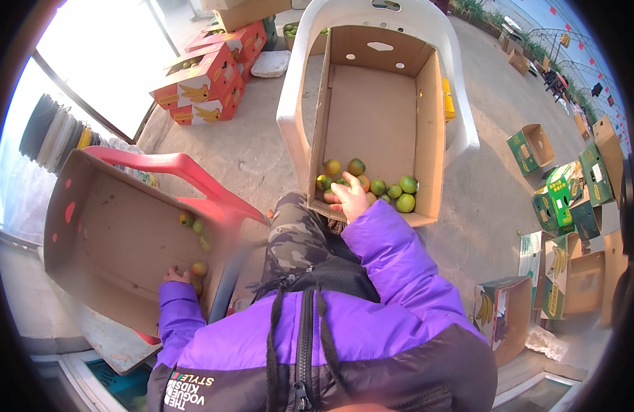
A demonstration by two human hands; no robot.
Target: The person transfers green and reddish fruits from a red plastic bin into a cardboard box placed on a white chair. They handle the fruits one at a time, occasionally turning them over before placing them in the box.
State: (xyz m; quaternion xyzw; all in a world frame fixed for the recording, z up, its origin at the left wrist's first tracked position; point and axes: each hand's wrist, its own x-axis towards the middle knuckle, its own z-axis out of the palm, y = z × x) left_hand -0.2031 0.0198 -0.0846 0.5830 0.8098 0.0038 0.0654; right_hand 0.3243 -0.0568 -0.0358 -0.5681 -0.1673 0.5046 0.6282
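Note:
An open cardboard box rests on a white plastic chair before me. Green and reddish tomatoes lie along its near end. My right hand is over the tomatoes at that end, fingers spread and touching some; whether it grips one is unclear. A second cardboard box sits tilted at the left by a red plastic chair. Several tomatoes lie along its right side. Inside its lower part, my left hand has its fingers slightly curled, near a tomato; nothing shows in it.
Red banana boxes holding tomatoes are stacked at the back left. Behind the white chair is another box of green tomatoes. Cardboard boxes stand on the floor at the right. Rolls of sheeting lean at the far left.

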